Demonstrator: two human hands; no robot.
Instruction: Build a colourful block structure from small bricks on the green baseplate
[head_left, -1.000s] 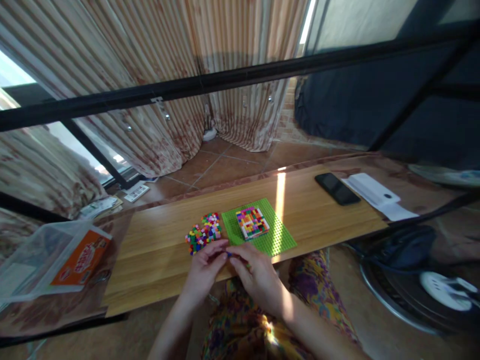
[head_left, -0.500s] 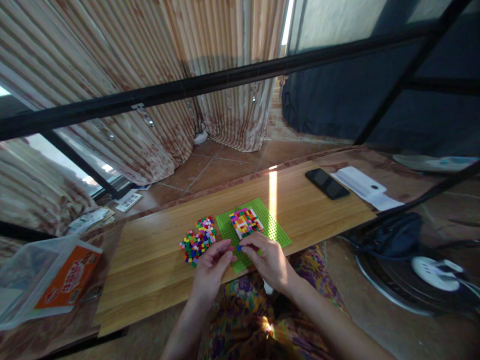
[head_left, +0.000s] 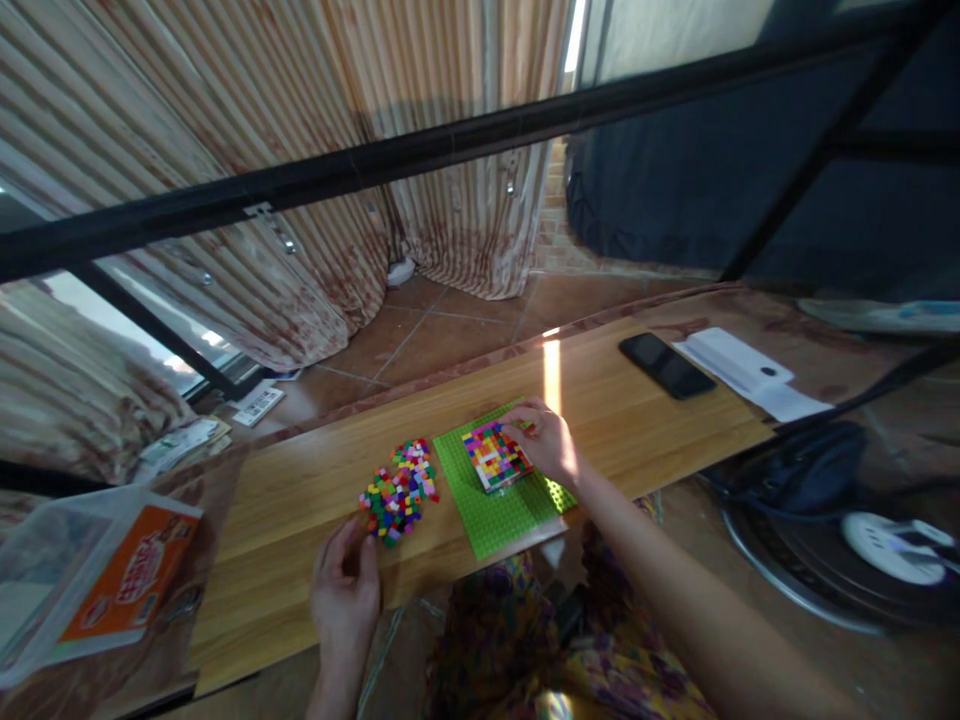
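A green studded baseplate (head_left: 465, 500) lies on the wooden board, carrying a square block of small multicoloured bricks (head_left: 495, 458). My right hand (head_left: 546, 442) is over the block's far right corner, its fingertips pinched against the top. Whatever sits between those fingertips is hidden. Left of the baseplate is a loose pile of small coloured bricks (head_left: 401, 490). At the pile's near left edge, my left hand (head_left: 346, 585) has its thumb and fingers curved and apart, with nothing visible in them.
The wooden board (head_left: 292, 520) holds a black phone (head_left: 666, 364) on the right, with a white object (head_left: 739, 365) beyond it. A clear plastic box (head_left: 60, 580) with an orange label stands at left. A black metal bar (head_left: 450, 140) crosses ahead.
My hands have parted from above the baseplate. The right, earlier pinching a small blue brick, has moved up onto the block; the left has moved left and nearer, beside the pile.
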